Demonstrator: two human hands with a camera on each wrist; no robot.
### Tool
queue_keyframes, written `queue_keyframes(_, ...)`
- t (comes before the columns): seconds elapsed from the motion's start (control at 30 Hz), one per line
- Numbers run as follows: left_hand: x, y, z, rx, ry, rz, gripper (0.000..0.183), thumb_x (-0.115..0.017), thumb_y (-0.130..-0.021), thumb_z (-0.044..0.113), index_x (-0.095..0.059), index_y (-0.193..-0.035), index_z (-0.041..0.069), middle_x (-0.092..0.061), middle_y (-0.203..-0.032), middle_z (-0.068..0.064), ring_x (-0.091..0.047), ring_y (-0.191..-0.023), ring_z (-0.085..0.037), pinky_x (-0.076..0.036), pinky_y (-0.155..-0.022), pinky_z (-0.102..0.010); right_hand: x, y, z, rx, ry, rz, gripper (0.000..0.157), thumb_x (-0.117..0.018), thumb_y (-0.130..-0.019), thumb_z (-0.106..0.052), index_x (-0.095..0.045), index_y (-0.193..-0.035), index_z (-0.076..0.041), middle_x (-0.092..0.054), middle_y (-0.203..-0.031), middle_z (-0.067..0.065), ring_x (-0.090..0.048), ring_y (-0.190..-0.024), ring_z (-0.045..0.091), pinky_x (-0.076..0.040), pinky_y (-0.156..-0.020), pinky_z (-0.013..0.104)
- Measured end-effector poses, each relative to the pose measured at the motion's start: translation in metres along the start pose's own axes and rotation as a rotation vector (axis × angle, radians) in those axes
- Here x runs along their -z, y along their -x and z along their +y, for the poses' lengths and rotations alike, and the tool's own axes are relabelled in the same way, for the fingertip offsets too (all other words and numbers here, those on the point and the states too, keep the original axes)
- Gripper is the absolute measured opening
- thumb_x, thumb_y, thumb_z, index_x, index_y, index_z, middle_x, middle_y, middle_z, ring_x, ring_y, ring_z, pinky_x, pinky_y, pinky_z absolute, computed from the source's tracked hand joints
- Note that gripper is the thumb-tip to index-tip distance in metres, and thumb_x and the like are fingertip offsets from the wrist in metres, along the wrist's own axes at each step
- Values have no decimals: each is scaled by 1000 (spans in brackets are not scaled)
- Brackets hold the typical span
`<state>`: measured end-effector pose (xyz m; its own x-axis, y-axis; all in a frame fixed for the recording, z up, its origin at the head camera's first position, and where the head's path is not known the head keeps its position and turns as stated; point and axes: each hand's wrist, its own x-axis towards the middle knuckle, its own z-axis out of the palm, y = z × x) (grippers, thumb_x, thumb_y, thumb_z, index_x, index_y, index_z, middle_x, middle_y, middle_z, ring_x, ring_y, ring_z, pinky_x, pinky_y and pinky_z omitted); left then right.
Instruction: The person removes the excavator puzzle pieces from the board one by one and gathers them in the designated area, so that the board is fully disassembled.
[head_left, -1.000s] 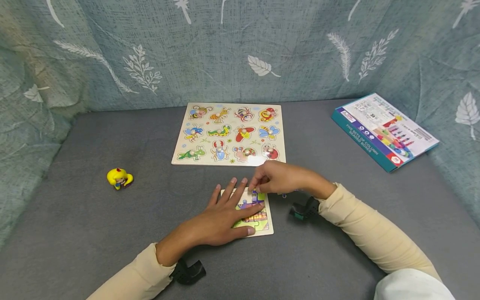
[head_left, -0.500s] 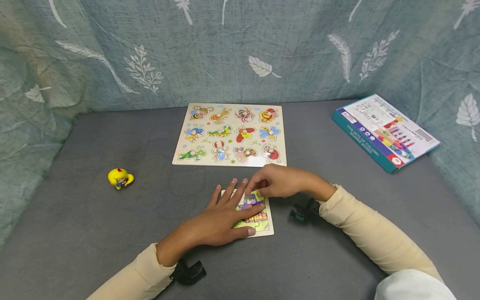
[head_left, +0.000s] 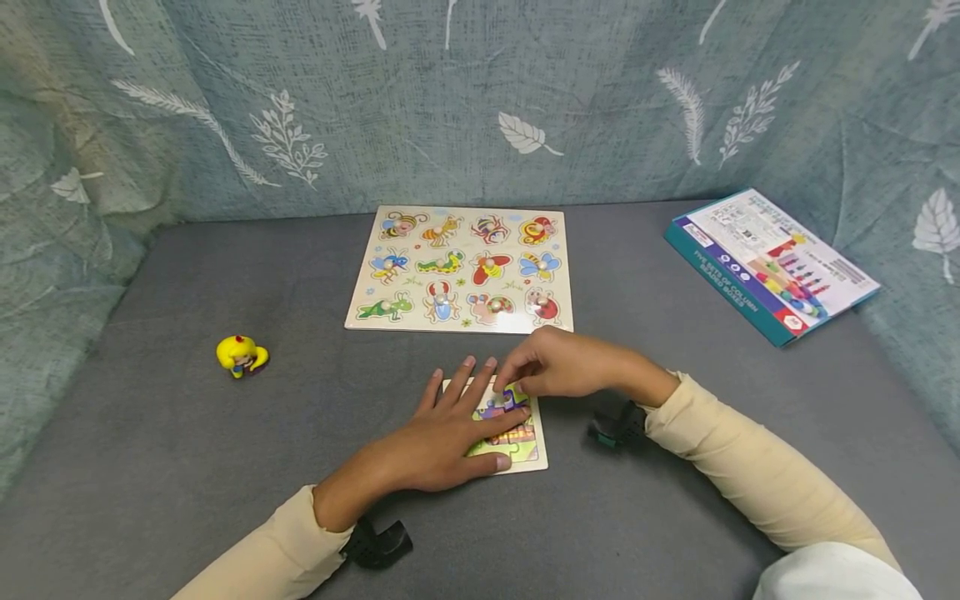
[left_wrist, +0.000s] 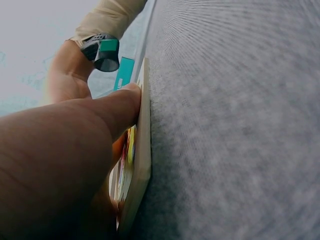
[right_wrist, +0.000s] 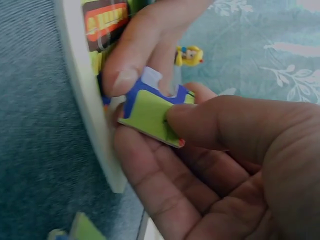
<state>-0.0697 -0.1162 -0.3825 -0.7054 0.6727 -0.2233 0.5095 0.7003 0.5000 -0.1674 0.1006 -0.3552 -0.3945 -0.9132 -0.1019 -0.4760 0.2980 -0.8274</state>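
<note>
the left hand [head_left: 450, 446] lies palm down with its fingers spread wide across the small puzzle board [head_left: 528, 466], its thumb on the near edge. the right hand [head_left: 558, 362] pinches a green and blue puzzle piece [right_wrist: 150, 110] between thumb and fingers, over the board's far right part; whether the piece touches the board, i cannot tell. the board sits flat on the grey tabletop [head_left: 637, 517], its picture partly hidden by the left hand. in the right wrist view, another piece [right_wrist: 84, 227] shows just beside the board, cut off by the frame.

behind the hands lies a larger insect board [head_left: 457, 287]. a yellow-haired toy figure [head_left: 242, 357] sits well to the left, a teal-edged box [head_left: 772, 267] to the far right, and a leaf-patterned curtain [head_left: 420, 100] hangs behind.
</note>
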Motion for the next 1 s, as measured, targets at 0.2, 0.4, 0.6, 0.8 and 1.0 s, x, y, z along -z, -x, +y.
queue_keyframes(0.2, 0, 0, 0, 12, 5, -5, 57, -49, -99, 51, -37, -151, 33, 7, -162, -13, 18, -144, -32, 10, -108, -62, 2, 3, 3, 42, -4, 109, 23, -57, -89, 9, -73, -103, 1, -72, -95, 2, -59, -79, 8, -51, -72, 28)
queue_keyframes(0.4, 0, 1, 0, 20, 3, -2, 58, -49, -98, 52, -36, -152, 34, 9, -161, -13, 19, -144, -31, 10, -108, -62, 7, 8, 3, 44, 6, 157, 23, -57, -91, 8, -73, -105, 0, -71, -93, 1, -57, -71, 9, -49, -67, 28)
queue_keyframes(0.6, -1, 0, -1, 28, -5, -4, 58, -49, -98, 52, -35, -152, 35, 9, -162, -11, 19, -144, -30, 11, -108, -60, 8, 17, 5, -2, -1, 131, 25, -56, -91, 8, -73, -107, -1, -68, -89, -1, -54, -64, 9, -48, -62, 28)
queue_keyframes(0.8, -1, 0, 0, 22, 8, -2, 59, -50, -98, 52, -34, -152, 35, 9, -162, -12, 19, -144, -30, 11, -108, -60, 12, 27, 7, -5, 11, 181, 24, -55, -91, 8, -72, -106, 1, -70, -97, 5, -55, -70, 10, -48, -66, 28)
queue_keyframes(1.0, 0, 0, 1, 21, 2, 2, 59, -50, -98, 51, -34, -152, 35, 8, -162, -12, 17, -145, -31, 10, -108, -61, 16, 33, 9, -26, 38, 216, 22, -55, -91, 7, -72, -103, 0, -69, -96, 4, -55, -72, 11, -48, -65, 28)
